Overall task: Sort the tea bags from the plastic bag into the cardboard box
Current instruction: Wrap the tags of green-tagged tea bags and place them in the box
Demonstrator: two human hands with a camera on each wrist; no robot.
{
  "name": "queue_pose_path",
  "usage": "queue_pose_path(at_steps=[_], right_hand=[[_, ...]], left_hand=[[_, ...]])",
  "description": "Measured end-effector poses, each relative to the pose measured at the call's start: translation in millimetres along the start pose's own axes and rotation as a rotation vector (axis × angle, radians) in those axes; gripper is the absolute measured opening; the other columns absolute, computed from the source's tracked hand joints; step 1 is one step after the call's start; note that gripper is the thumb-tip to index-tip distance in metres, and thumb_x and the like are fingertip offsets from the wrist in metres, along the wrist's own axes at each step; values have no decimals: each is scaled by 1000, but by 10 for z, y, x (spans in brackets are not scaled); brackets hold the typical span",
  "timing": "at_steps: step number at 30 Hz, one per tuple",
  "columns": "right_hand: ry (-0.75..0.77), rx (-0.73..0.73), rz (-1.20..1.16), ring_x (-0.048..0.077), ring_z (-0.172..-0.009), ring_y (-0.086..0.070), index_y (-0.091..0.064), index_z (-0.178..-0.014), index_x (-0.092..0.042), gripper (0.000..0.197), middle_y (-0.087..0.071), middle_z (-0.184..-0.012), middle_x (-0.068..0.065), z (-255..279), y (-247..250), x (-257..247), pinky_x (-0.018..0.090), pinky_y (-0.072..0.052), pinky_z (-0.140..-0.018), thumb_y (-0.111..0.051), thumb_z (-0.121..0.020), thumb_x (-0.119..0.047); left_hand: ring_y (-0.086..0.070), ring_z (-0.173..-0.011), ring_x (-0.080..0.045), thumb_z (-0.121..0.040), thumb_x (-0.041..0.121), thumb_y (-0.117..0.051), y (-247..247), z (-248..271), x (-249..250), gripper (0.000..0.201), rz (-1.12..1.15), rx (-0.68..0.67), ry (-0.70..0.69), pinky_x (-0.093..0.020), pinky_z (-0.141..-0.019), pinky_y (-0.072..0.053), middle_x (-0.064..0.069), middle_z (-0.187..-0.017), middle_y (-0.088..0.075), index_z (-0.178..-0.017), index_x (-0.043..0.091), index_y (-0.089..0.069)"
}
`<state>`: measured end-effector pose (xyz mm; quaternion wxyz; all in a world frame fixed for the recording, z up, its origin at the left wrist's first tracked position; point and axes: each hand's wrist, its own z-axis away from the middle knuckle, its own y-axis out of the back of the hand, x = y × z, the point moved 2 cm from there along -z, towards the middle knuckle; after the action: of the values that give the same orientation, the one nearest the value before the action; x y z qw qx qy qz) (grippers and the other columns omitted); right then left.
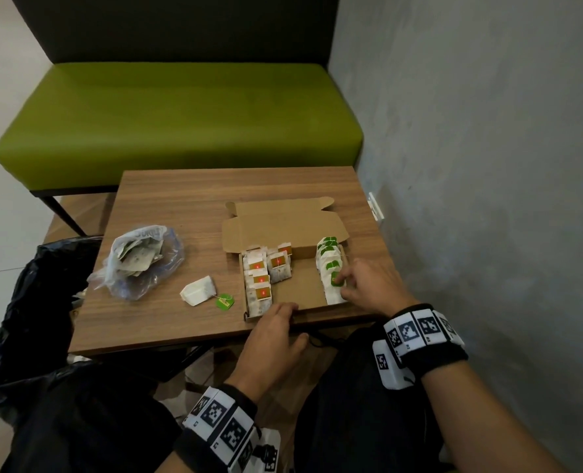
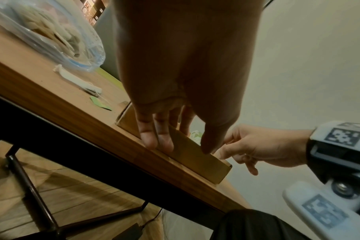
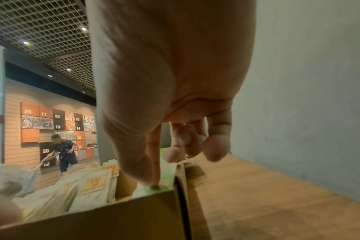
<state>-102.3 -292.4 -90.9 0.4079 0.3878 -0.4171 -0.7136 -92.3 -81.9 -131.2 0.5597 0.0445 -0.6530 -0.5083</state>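
An open cardboard box [image 1: 302,285] lies on the wooden table [image 1: 180,206], lid folded back. Inside, orange-tagged tea bags [image 1: 260,282] fill the left side and green-tagged tea bags [image 1: 328,261] form a row on the right. My right hand [image 1: 341,285] is at the near end of that row, thumb and index finger pinching a green tag [image 3: 154,188]. My left hand [image 1: 285,310] rests with straight fingers [image 2: 150,138] against the box's front wall [image 2: 195,155]. The clear plastic bag [image 1: 139,261] with several tea bags lies to the left. A loose tea bag [image 1: 199,290] with a green tag [image 1: 224,301] lies between bag and box.
A black rubbish bag [image 1: 27,302] hangs open beside the table's left edge. A green bench [image 1: 180,124] stands behind the table and a grey wall [image 1: 488,165] runs close along the right. The box sits at the table's near right corner.
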Motion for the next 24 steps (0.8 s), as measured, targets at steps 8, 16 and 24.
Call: queue_pose_path(at_steps=[8, 16, 24], right_hand=[[47, 172, -173, 3, -73, -50, -72, -113, -27, 25, -50, -81, -14, 290, 31, -143, 22, -34, -58, -66, -90, -36], [139, 206, -292, 1, -76, -53, -71, -107, -33, 19, -53, -78, -13, 730, -138, -559, 16, -38, -62, -65, -91, -40], [160, 159, -285, -2, -81, -54, -68, -113, -36, 24, -53, -84, -18, 914, -274, -763, 14, -40, -67, -62, -92, -46]], left_hand=[[-59, -80, -1, -93, 21, -62, 780, 26, -308, 18, 111, 439, 150, -22, -70, -50, 12, -101, -64, -111, 24, -65], [-53, -117, -26, -81, 18, -73, 989, -274, -1035, 37, -404, 141, 324, -38, -91, -49, -4, -127, -59, -117, 15, -64], [-63, -95, -21, -85, 25, -68, 922, -190, -1191, 15, -509, 126, 268, -32, -76, -51, -3, -104, -66, -98, 17, -70]])
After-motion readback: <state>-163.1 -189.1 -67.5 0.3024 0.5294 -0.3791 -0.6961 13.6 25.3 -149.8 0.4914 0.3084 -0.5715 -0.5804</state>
